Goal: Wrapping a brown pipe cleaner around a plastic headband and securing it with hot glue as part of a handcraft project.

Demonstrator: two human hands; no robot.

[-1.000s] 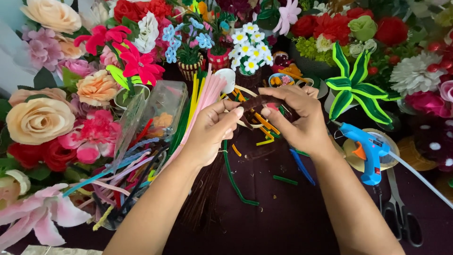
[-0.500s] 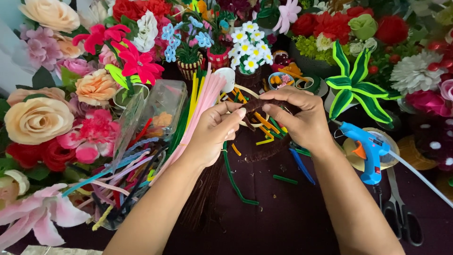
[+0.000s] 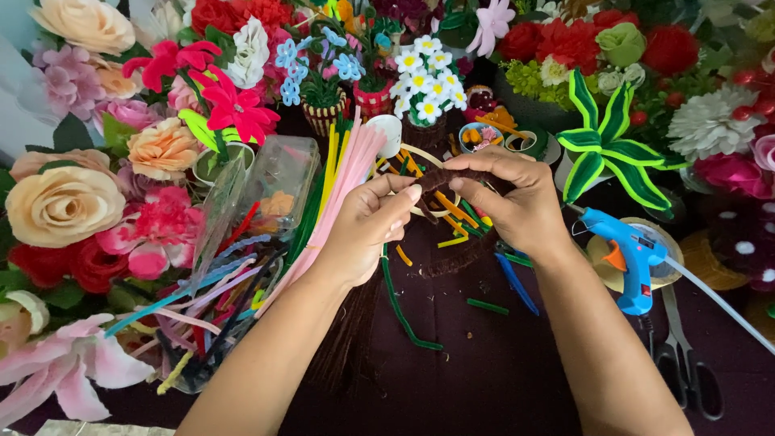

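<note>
We look down on a dark surface (image 3: 500,363) ringed with artificial flowers (image 3: 64,202). A loose sheaf of pipe cleaners (image 3: 331,194) fans from the lower left up toward the middle, and a blue glue gun (image 3: 626,250) rests at the right with scissors (image 3: 682,355) just below it.

At the centre our two hands meet over the clutter. A brown pipe cleaner (image 3: 452,173) runs between them, its long axis roughly level, left to right, with a slight arch. The right hand (image 3: 517,202) arches over the right stretch of it, its grip closed on the strand, fingers curled down over the top. The left hand (image 3: 367,222) comes in from below left, and its grip pinches the strand's near end between thumb and fingertips (image 3: 408,194).

So the strand lies just above and between both grips, touching each. The left grip holds only the tip, while the right covers more of its length. Green offcuts (image 3: 404,311) lie on the surface beneath, well clear of either hand.
</note>
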